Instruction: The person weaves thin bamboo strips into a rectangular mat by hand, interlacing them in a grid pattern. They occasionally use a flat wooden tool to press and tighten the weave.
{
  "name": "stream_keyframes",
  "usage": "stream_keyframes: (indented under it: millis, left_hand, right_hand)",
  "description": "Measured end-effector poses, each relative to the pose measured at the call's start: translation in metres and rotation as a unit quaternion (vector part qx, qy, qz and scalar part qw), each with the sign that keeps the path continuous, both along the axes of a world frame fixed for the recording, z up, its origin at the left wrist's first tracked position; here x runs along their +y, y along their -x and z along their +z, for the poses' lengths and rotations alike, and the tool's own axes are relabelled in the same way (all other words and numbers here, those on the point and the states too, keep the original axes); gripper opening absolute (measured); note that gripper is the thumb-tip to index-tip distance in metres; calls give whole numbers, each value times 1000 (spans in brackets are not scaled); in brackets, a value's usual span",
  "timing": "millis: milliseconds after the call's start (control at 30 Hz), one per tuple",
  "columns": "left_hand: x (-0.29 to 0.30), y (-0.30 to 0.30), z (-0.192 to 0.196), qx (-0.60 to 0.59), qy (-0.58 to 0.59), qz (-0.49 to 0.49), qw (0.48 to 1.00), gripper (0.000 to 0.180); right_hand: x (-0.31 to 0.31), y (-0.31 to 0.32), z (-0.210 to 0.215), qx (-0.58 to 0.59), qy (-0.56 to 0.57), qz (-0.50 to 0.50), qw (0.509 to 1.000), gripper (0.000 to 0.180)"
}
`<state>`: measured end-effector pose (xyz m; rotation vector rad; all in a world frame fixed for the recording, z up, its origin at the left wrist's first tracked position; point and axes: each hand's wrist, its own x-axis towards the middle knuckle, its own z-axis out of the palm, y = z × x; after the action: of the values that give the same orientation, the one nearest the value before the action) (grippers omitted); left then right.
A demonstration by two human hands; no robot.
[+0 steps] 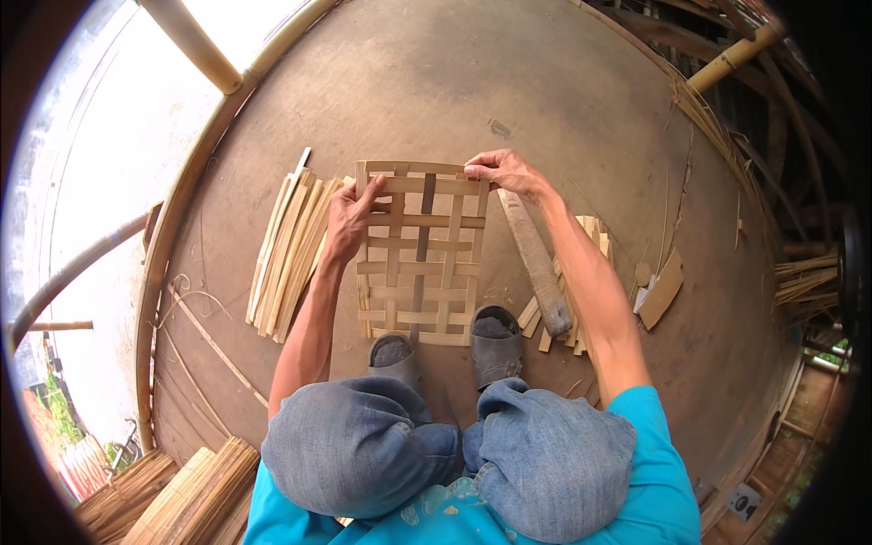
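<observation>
Between my hands is an open-weave panel of flat bamboo strips (421,268), roughly rectangular, with one dark strip running down its middle. Its lower edge reaches my sandals. My left hand (348,221) grips the panel's upper left side, thumb on top and fingers partly hidden behind the weave. At the upper right corner, my right hand (505,171) pinches the end of the top strip between thumb and fingers. A long flat wooden bar (534,263) lies on the floor just right of the panel, below my right wrist.
A pile of loose bamboo strips (292,250) lies left of the panel; another (581,272) is partly hidden by my right forearm. Strip bundles (195,490) stand at lower left. A flat brown scrap (661,289) lies at right. A bamboo rail (195,173) edges the floor.
</observation>
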<state>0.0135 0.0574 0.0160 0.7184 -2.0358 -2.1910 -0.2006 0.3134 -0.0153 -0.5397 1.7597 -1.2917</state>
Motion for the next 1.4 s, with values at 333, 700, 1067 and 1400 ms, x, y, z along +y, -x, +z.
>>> stream_keyframes:
  millis: [333,700,1067,1400]
  left_hand:
    - [2,1,3,16,-11,2,1000,52]
    - [3,0,3,12,-7,3,1000,49]
    - [5,2,7,19,-28,-9,999,51]
    - [2,1,0,18,-14,3,1000,53]
  right_hand:
    - [2,-3,9,-39,-2,-8,999,36]
    - [3,-6,14,-39,9,-23,999,33]
    - [-5,14,30,132,-51,113,983,33]
    - [-42,-58,28,488,58,-181,852,15]
